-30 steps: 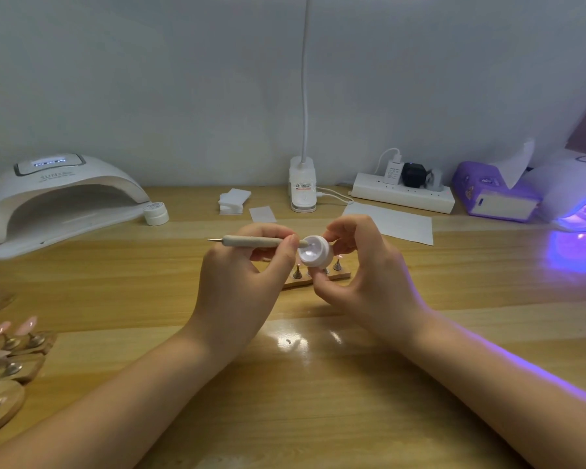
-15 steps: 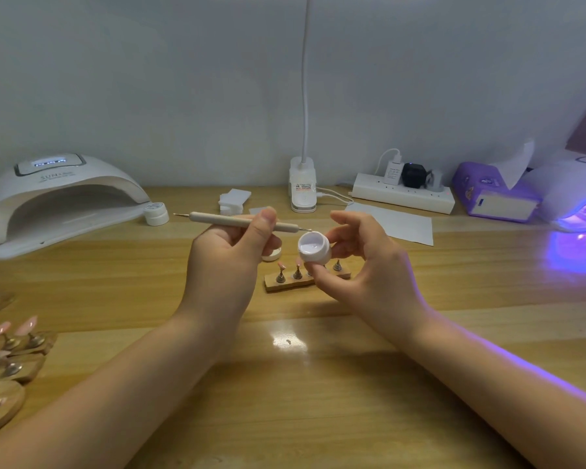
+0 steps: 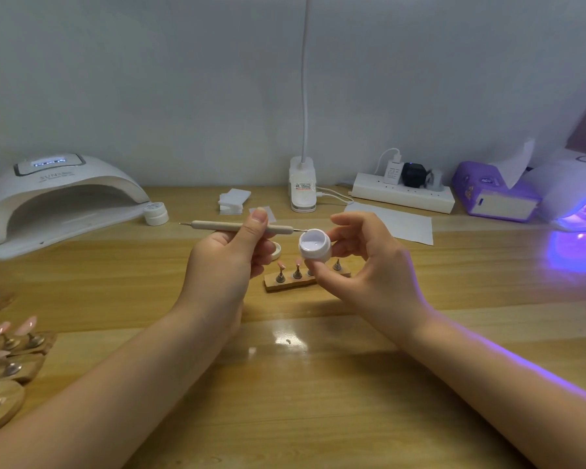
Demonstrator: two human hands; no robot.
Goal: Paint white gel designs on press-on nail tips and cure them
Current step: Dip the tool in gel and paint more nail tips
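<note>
Wooden desk (image 3: 318,401) against a plain pale wall, pretty cluttered along the back. On the far left sits a white curing lamp (image 3: 58,201) with "SUN" lettering I can just make out on top, rest too blurry; a second lamp (image 3: 583,198) at the far right is glowing purple. Between them: a small closed white pot (image 3: 156,213), a stack of white pads (image 3: 232,199), a clip-on desk lamp base (image 3: 302,187) with a label I can't read, a power strip (image 3: 403,196) with three plugs in it, and a purple tissue box (image 3: 491,194). The left hand (image 3: 227,262) pinches a dotting tool (image 3: 237,226) level, thumb on top, its metal tip right at the rim of the gel jar (image 3: 315,247). The right hand (image 3: 369,265) holds that open white jar tilted toward the camera between thumb and fingers. Right behind it on the desk is a wooden holder (image 3: 291,282) with four little stands, two showing pink nail tips (image 3: 297,262). A loose jar lid (image 3: 277,248) peeks out behind the left hand. More wooden stands with pink tips (image 3: 17,346) at the left edge.
</note>
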